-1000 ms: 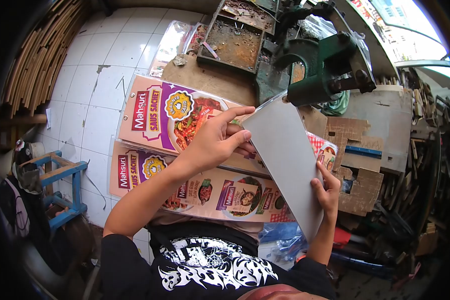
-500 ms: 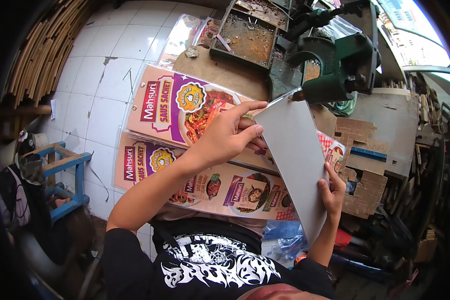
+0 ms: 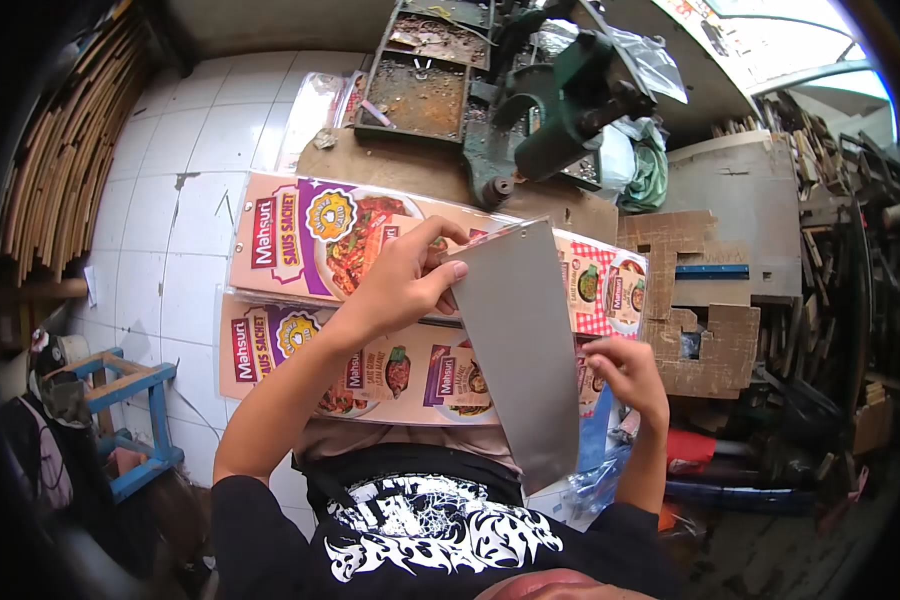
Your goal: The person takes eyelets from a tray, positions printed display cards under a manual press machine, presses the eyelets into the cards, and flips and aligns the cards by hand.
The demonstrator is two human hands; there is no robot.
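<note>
My left hand (image 3: 415, 272) pinches the upper left corner of a sign panel (image 3: 515, 340), whose plain grey back faces me. The panel is tilted, its long side running down towards my lap, and a small hole shows near its top corner. Just beyond its right edge is my right hand (image 3: 628, 378), off the panel, fingers loosely curled with a gap at the thumb; nothing shows in it. Beneath lie printed sauce sign panels: an upper stack (image 3: 315, 235) and a lower one (image 3: 410, 375). The panel I hold covers part of both.
A green hand-press machine (image 3: 560, 125) stands behind the stacks. Left of it is a dirty metal tray (image 3: 420, 95) with small bits. Cut cardboard (image 3: 700, 260) lies to the right. A blue stool (image 3: 135, 410) stands on the tiled floor at left.
The grey-backed panel has come away from the press, moving left and towards me with my left hand. My right hand has let go of its right edge.
</note>
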